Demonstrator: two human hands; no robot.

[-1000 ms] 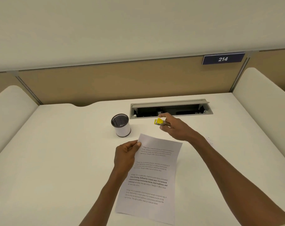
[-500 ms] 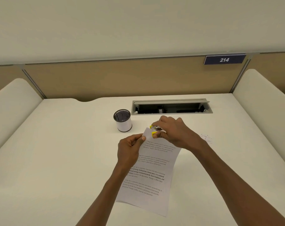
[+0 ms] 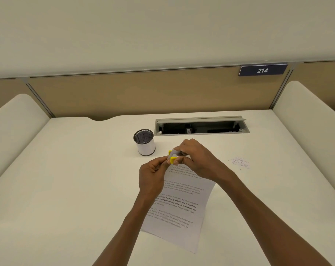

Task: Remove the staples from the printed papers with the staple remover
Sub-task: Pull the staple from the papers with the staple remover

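The printed papers point(image 3: 179, 206) lie slanted on the white desk in front of me, several paragraphs of text facing up. My left hand point(image 3: 153, 175) pinches their top left corner and lifts it a little. My right hand point(image 3: 196, 157) grips the yellow staple remover point(image 3: 172, 156), whose jaws sit on that same corner right beside my left fingertips. The staple itself is hidden by the jaws and my fingers.
A white pen cup with a black mesh inside point(image 3: 144, 142) stands just left of my hands. Behind lies an open cable tray point(image 3: 201, 125) set into the desk. A small scatter of tiny bits point(image 3: 239, 163) lies to the right. Padded dividers flank both sides.
My right hand has brought the staple remover down and left from near the cable tray onto the paper's top corner. My left hand has raised that corner toward it.
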